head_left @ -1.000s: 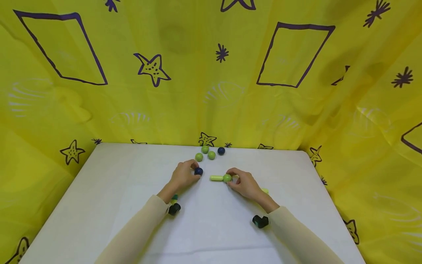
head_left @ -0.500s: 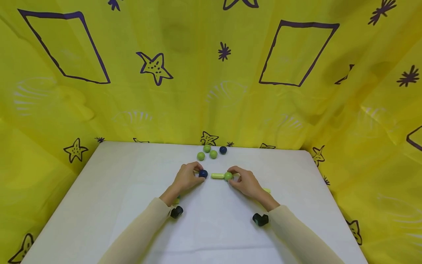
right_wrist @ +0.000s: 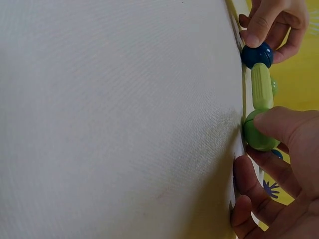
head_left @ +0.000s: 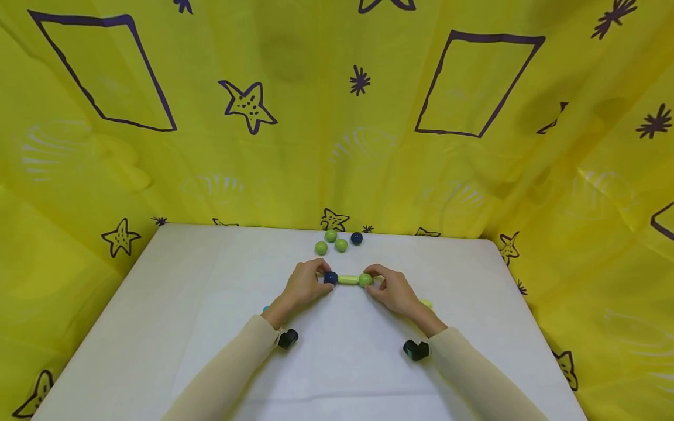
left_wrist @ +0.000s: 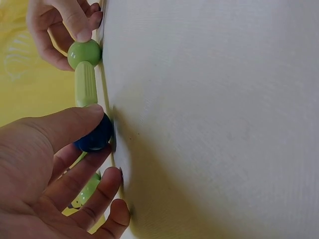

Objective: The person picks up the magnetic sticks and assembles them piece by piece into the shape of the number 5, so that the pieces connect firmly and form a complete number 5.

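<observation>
My left hand (head_left: 305, 286) pinches a dark blue ball (head_left: 330, 278) between thumb and fingers. With thumb and fingers, my right hand (head_left: 392, 290) holds a green ball (head_left: 365, 280). A short pale green ridged rod (head_left: 348, 280) spans the gap between the two balls and meets both, all in one line on the white table. Both wrist views show the same line: the rod (left_wrist: 86, 84) runs from the green ball (left_wrist: 83, 54) to the blue ball (left_wrist: 97, 135), partly covered by my left thumb. In the right wrist view, my right thumb covers part of the green ball (right_wrist: 258, 133).
Behind my hands lie three loose green balls (head_left: 341, 245) and another dark blue ball (head_left: 356, 238). A pale yellow-green piece (head_left: 427, 303) shows beside my right wrist, and a bit of light blue (head_left: 265, 309) beside my left. A yellow patterned curtain (head_left: 295, 164) surrounds the white table (head_left: 337, 356).
My left hand has moved right with the dark blue ball, closing the gap to the rod's left end. My right hand keeps hold of the green ball, almost still.
</observation>
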The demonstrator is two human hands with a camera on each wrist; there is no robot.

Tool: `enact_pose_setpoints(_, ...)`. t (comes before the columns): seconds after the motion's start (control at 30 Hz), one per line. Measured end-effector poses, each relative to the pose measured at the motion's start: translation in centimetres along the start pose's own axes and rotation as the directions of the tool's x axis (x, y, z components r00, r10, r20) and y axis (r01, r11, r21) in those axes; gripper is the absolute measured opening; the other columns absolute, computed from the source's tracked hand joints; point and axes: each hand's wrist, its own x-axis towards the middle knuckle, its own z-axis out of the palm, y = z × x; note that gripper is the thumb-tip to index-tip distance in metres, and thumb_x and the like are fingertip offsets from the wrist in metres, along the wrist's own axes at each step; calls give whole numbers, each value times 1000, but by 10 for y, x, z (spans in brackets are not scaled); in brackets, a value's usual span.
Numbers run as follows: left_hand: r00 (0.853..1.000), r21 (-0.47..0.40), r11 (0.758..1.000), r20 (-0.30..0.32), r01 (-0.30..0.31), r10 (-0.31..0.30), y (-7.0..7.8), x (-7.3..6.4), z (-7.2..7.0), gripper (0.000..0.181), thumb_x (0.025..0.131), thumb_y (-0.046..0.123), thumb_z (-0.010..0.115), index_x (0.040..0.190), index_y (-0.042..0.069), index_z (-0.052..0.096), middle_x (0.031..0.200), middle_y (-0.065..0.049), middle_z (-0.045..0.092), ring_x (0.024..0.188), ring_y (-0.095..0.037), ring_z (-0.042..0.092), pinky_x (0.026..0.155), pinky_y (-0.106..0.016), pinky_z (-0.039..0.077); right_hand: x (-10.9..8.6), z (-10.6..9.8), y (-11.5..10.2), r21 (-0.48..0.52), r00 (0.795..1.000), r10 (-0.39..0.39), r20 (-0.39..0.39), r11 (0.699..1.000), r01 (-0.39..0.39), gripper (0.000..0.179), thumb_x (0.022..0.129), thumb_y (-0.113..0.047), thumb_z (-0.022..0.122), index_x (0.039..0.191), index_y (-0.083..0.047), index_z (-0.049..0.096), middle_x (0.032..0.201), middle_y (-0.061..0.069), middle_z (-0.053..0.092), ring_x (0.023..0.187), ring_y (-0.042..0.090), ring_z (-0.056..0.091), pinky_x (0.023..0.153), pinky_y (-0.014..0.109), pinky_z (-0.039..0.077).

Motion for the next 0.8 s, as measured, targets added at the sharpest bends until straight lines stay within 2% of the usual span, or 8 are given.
enact_pose_setpoints(0.47,999,17,999,15,-51,51,-6,0,-3,27,83,17,87,105,9,73,100,-1,76,78,-13,55,75,-32,45,0,-1,-2,-2,1000,11,11,1000,-11,33,94,-14,75,126,-14,66,124,6,70,66,12,53,61,26,45)
enact_pose_setpoints(0.8,999,10,999,17,-47,47,-7,1,-2,26,84,15,86,105,9,72,99,-2,75,77,-13,55,73,-32,46,-1,-1,-3,-3,1000,16,5,1000,-16,34,94,-13,75,126,-14,66,123,6,70,66,12,52,61,26,45)
